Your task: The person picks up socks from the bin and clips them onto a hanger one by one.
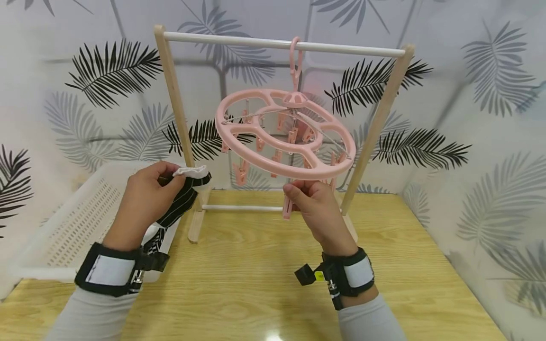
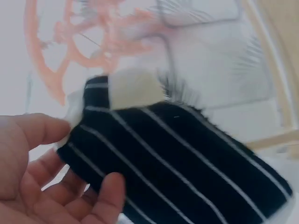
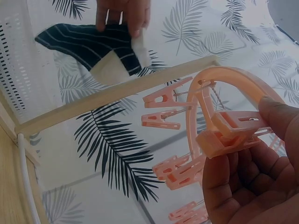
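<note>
My left hand [image 1: 147, 201] pinches a black sock [image 2: 163, 154] with thin white stripes by its white cuff [image 1: 192, 171]. The sock hangs down from the fingers, its cream heel showing in the left wrist view. With thumb and fingers my right hand [image 1: 317, 208] holds a pink clothespin [image 3: 233, 128] under the near rim of a round pink drying hanger [image 1: 277, 166]. More pink clothespins [image 1: 241, 173] dangle from the hanger. Nothing is seen between the held clothespin's tips.
The hanger hooks over the white rod [image 1: 239, 40] of a wooden-sided rack [image 1: 175, 94] standing on the wood-grain table [image 1: 239, 279]. A white perforated basket [image 1: 81, 222] is at the left, with black-and-white fabric [image 1: 155, 240] at its right side. Leaf-patterned cloth hangs behind.
</note>
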A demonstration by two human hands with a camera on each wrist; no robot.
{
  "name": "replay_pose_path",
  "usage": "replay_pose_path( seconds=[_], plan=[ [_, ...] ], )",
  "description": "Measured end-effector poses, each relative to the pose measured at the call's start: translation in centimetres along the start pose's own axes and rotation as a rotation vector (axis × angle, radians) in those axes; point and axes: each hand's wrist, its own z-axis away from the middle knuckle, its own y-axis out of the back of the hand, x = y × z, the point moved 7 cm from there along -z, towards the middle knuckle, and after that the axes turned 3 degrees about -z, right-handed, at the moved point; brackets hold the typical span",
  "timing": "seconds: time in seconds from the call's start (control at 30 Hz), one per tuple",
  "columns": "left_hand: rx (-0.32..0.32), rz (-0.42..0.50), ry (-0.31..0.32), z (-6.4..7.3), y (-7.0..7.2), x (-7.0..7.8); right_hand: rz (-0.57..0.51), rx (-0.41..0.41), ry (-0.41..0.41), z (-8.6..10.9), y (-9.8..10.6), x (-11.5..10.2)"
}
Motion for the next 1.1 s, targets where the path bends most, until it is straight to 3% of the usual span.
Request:
replay_pose_path(
  seconds=[0.13,0.3,0.7,0.93,1.1],
  plan=[
    [-0.03,0.021,-0.015,1.8,-0.1,2.4,0.0,-0.005,0.004,0.1,-0.2,-0.1],
    [-0.033,0.045,-0.016,3.2,-1.0,4.1,0.013,-0.011,0.019,-0.2,-0.3,-0.2],
    [-0.2,0.161,-0.072,5.2,-7.2,6.4,0.031,-0.011,0.034,-0.1,-0.9,-0.3],
    [-0.25,0.291,-0.076,5.8,-9.0,7.5,0.024,0.013,0.043,-0.1,-0.9,-0.4],
    [-0.259,0.302,-0.06,6.1,-10.0,7.8,0.05,0.034,0.035,-0.1,-0.9,-0.3]
  ],
)
